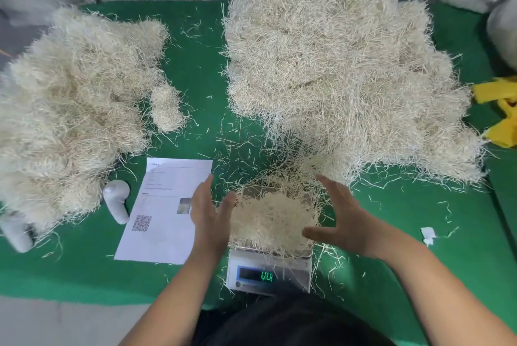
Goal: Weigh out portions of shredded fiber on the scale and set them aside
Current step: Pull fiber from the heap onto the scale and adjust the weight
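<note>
A small portion of pale shredded fiber lies on the pan of a grey digital scale, whose green display is lit. My left hand stands at the portion's left side with straight fingers, thumb near the fiber. My right hand hovers at the portion's right side, fingers spread, thumb pointing left over the pan. Neither hand holds anything. A big heap of loose fiber fills the far right. A second large heap covers the left side, with a small clump beside it.
Everything sits on a green mat. A printed sheet with a QR code lies left of the scale. White handle-like objects stick out under the left heap. Yellow material sits at the right edge. Loose strands litter the mat.
</note>
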Demonstrator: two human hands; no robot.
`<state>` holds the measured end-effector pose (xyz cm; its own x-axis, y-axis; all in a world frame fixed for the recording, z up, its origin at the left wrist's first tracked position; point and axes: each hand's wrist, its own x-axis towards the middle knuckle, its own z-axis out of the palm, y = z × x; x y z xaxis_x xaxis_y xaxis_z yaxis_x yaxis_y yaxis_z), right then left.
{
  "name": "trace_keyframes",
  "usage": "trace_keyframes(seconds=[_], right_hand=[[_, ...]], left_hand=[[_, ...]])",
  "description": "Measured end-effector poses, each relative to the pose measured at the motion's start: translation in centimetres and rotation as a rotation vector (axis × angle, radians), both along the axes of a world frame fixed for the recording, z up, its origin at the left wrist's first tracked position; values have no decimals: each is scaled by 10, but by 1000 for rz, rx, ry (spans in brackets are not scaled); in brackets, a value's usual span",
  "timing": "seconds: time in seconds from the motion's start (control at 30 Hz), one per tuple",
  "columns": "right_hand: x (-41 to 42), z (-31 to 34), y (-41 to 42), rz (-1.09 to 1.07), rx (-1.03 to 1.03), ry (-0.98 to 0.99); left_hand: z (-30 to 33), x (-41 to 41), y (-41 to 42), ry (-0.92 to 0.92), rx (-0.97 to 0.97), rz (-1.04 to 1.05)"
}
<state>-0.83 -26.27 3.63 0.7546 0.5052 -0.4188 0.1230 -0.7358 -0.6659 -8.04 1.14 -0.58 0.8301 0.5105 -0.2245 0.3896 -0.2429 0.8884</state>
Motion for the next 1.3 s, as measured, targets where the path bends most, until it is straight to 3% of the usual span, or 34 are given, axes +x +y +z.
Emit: trace_keyframes(seconds=[0.17, 0.27, 0.33, 0.53, 0.63, 0.8, 0.97, 1.2, 1.3], right_hand=[[-23, -1, 15, 80, 65, -171], [-34, -13, 26, 161, -41, -172], [-38, -26, 34, 170, -95, -169], [-27, -45, 44, -74, 6, -264], [-19, -46, 29, -76, 21, -157], [-15, -33, 11, -113, 115, -250], [-23, -24, 24, -43, 142, -329], [-27, -30, 33, 20, 93, -345], [-29, -33, 33, 2, 64, -378]], left_hand=[[-1, -15, 0, -31, 232, -259], [-13, -22, 2, 55, 447, -477], [-23, -24, -1, 115, 443, -583], [-19, 4, -17, -16, 303, -466], [-7, 11, -12, 94, 206, -459], [11, 2, 3, 6, 557, -368], [16, -6, -2, -151, 589, -516], [18, -8, -7, -181, 489, -558], [20, -10, -7, -183, 345, -553]])
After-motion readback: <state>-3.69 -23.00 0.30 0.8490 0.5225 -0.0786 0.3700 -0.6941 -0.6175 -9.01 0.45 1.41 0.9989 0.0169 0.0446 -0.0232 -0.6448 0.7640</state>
